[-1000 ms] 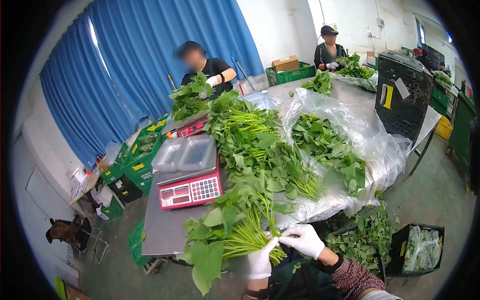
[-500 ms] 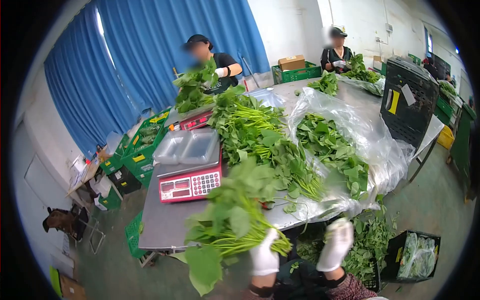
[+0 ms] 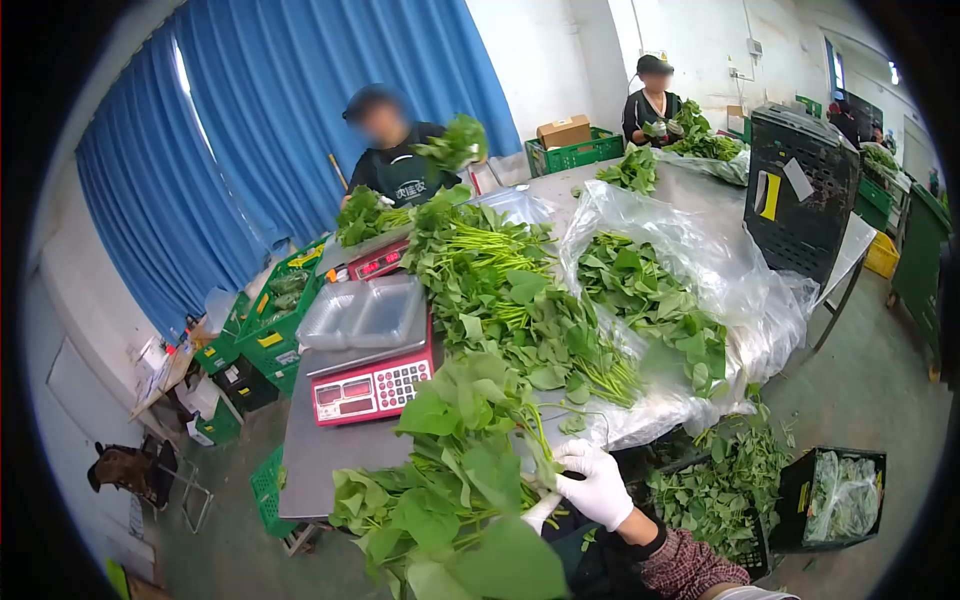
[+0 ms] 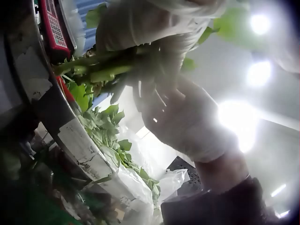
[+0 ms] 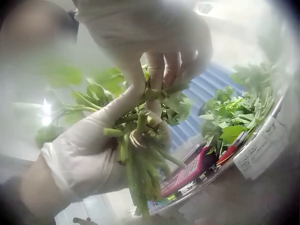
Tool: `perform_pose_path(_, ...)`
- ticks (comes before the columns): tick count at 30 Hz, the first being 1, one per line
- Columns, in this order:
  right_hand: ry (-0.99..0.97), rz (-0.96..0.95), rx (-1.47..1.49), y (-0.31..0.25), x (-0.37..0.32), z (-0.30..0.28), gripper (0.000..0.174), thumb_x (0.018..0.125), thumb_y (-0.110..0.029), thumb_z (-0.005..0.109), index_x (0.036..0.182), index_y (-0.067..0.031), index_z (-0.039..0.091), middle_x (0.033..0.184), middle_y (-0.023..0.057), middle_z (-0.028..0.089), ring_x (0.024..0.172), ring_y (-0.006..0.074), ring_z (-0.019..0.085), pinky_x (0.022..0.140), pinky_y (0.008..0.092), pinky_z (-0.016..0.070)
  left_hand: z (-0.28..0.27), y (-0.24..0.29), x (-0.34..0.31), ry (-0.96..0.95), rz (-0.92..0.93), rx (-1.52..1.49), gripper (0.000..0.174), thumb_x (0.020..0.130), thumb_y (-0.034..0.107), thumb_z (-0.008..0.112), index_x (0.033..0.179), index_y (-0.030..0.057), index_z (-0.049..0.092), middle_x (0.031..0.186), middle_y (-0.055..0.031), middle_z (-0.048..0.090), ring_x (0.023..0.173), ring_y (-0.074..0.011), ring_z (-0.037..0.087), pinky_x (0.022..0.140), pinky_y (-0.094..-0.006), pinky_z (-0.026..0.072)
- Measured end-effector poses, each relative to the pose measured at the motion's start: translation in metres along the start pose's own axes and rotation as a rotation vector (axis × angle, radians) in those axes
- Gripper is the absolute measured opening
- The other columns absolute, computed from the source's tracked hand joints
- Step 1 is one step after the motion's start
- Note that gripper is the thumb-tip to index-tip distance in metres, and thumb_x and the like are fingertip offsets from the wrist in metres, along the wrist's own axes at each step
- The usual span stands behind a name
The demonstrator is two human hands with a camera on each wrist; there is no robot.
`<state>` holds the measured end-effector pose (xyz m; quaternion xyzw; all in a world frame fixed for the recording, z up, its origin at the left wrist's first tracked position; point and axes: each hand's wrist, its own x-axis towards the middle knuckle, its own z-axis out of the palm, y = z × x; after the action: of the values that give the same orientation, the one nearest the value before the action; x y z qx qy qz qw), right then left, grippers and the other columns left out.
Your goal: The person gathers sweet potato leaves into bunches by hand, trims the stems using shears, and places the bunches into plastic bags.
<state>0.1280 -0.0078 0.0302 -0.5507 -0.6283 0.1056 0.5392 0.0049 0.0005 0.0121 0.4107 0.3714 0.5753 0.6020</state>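
Note:
A bunch of leafy greens (image 3: 440, 480) lies across the near table edge, its broad leaves toward me. My gloved left hand (image 3: 541, 510) grips it, mostly hidden behind leaves in the head view. In the right wrist view, that left hand (image 5: 89, 154) is curled round the cut stems (image 5: 145, 173), which hang below its thumb. My gloved right hand (image 3: 597, 487) meets it at the stems, fingertips pinching a stem (image 3: 541, 445) beside the left thumb. From the left wrist view, the right hand (image 4: 183, 117) sits just under the left hand (image 4: 140, 23).
A red scale (image 3: 372, 390) bears clear plastic trays (image 3: 362, 315). A long heap of greens (image 3: 500, 280) and a plastic sheet (image 3: 750, 290) cover the table. Below right are a crate of loose greens (image 3: 715, 490) and a black crate (image 3: 790, 500). Two people (image 3: 400, 165) work opposite.
My right hand dropped away from the bunch toward the lower right, then came back to the stems. The bunch has turned, its leaves now covering my left hand. A person opposite raises a handful of greens.

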Motion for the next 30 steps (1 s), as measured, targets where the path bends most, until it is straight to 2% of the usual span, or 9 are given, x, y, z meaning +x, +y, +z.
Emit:
perform_pose_path(2, -0.093, 0.232, 0.395, 0.003, 0.001, 0.001, 0.019, 0.076, -0.023, 0.068, 0.088, -0.0077, 0.068, 0.087, 0.0098, 0.063, 0.084, 0.0234, 0.058, 0.072, 0.0326, 0.0449, -0.001, 0.005, -0.001, -0.012, -0.078, 0.013, 0.035, 0.068, -0.012, 0.069, 0.096, 0.0015, 0.054, 0.088, -0.0052, 0.059, 0.080, -0.0144, 0.058, 0.073, -0.0267, 0.0494)
perform_pose_path(5, -0.236, 0.344, 0.390, 0.015, -0.003, -0.004, 0.018, 0.079, -0.023, 0.066, 0.086, -0.0067, 0.069, 0.076, 0.0123, 0.063, 0.078, 0.0244, 0.059, 0.071, 0.0324, 0.0453, -0.004, -0.004, -0.004, -0.043, -0.080, -0.039, 0.033, 0.069, -0.012, 0.068, 0.096, 0.0023, 0.053, 0.089, -0.0051, 0.059, 0.082, -0.0146, 0.058, 0.075, -0.0269, 0.0494)
perform_pose_path(10, 0.016, 0.015, -0.072, 0.007, -0.007, -0.013, 0.016, 0.073, -0.020, 0.069, 0.074, -0.0036, 0.067, 0.073, 0.0094, 0.064, 0.069, 0.0265, 0.059, 0.059, 0.0349, 0.0453, -0.001, -0.007, -0.001, 0.064, -0.152, -0.289, 0.033, 0.072, -0.010, 0.067, 0.097, 0.0032, 0.050, 0.088, -0.0051, 0.055, 0.081, -0.0161, 0.056, 0.078, -0.0272, 0.0473)
perform_pose_path(19, 0.098, -0.288, 0.322, -0.040, -0.012, -0.046, 0.008, 0.071, -0.001, 0.066, 0.073, -0.0090, 0.064, 0.072, 0.0025, 0.063, 0.073, 0.0192, 0.061, 0.068, 0.0309, 0.0477, -0.012, 0.009, 0.019, 0.339, -0.191, -0.424, 0.019, 0.080, 0.001, 0.065, 0.096, 0.0007, 0.054, 0.083, -0.0051, 0.058, 0.070, -0.0127, 0.054, 0.066, -0.0230, 0.0434)
perform_pose_path(21, 0.534, -0.532, 1.740, 0.010, -0.046, -0.064, 0.035, 0.091, -0.019, 0.048, 0.118, 0.0032, 0.049, 0.118, 0.0174, 0.053, 0.100, 0.0223, 0.054, 0.087, 0.0316, 0.0447, -0.025, 0.003, 0.020, 0.316, -0.155, -0.354, 0.021, 0.079, 0.000, 0.065, 0.097, 0.0018, 0.053, 0.084, -0.0075, 0.060, 0.070, -0.0145, 0.056, 0.065, -0.0236, 0.0447)
perform_pose_path(23, 0.885, -0.375, 1.279, -0.047, -0.015, -0.103, 0.064, 0.095, -0.041, 0.037, 0.135, 0.0078, 0.027, 0.135, 0.0233, 0.038, 0.106, 0.0268, 0.050, 0.093, 0.0346, 0.0414, -0.025, 0.006, 0.009, 0.258, -0.177, -0.321, 0.019, 0.082, 0.000, 0.061, 0.098, 0.0034, 0.052, 0.085, -0.0080, 0.060, 0.070, -0.0151, 0.056, 0.068, -0.0262, 0.0465)
perform_pose_path(25, 0.559, -0.331, 1.424, -0.030, 0.005, -0.074, 0.057, 0.095, -0.034, 0.041, 0.135, 0.0047, 0.030, 0.131, 0.0189, 0.044, 0.107, 0.0245, 0.050, 0.094, 0.0321, 0.0403, -0.021, 0.008, 0.007, 0.122, -0.217, -0.310, 0.017, 0.084, 0.000, 0.057, 0.098, 0.0056, 0.050, 0.086, -0.0098, 0.059, 0.070, -0.0160, 0.055, 0.072, -0.0308, 0.0479)
perform_pose_path(27, -0.053, 0.261, 0.436, -0.015, 0.019, -0.054, 0.046, 0.093, -0.024, 0.047, 0.131, 0.0011, 0.040, 0.125, 0.0122, 0.050, 0.103, 0.0192, 0.052, 0.091, 0.0292, 0.0411, -0.017, 0.013, 0.004, 0.030, -0.277, -0.411, 0.018, 0.084, 0.001, 0.057, 0.100, 0.0055, 0.050, 0.085, -0.0099, 0.058, 0.073, -0.0166, 0.055, 0.073, -0.0345, 0.0478)
perform_pose_path(30, -0.333, 0.411, 0.841, -0.017, 0.032, -0.020, 0.031, 0.087, -0.012, 0.056, 0.117, -0.0012, 0.056, 0.115, 0.0057, 0.055, 0.097, 0.0127, 0.054, 0.086, 0.0262, 0.0418, -0.026, 0.003, 0.003, -0.163, -0.285, -0.487, 0.017, 0.085, 0.003, 0.056, 0.101, 0.0050, 0.050, 0.085, -0.0099, 0.056, 0.076, -0.0181, 0.054, 0.075, -0.0376, 0.0465)
